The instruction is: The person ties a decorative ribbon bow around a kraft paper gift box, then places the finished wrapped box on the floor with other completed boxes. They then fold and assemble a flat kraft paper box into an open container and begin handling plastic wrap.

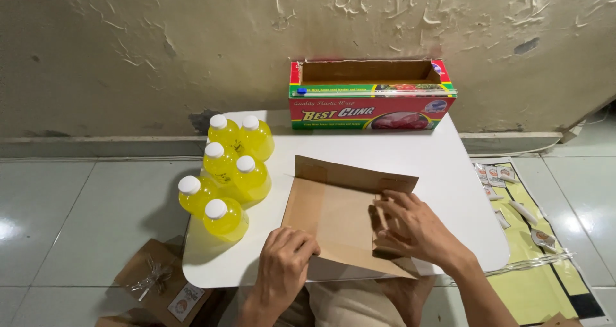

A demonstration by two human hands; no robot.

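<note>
Head view: one flat brown cardboard box blank (333,215) lies at the near centre of one white table (443,167). Left hand (282,266) curls on its near edge; right hand (410,227), fingers spread, presses a flap. Six smooth yellow white-capped bottles (224,179) stand left; one rectangular cling-film carton (372,96) far.
</note>
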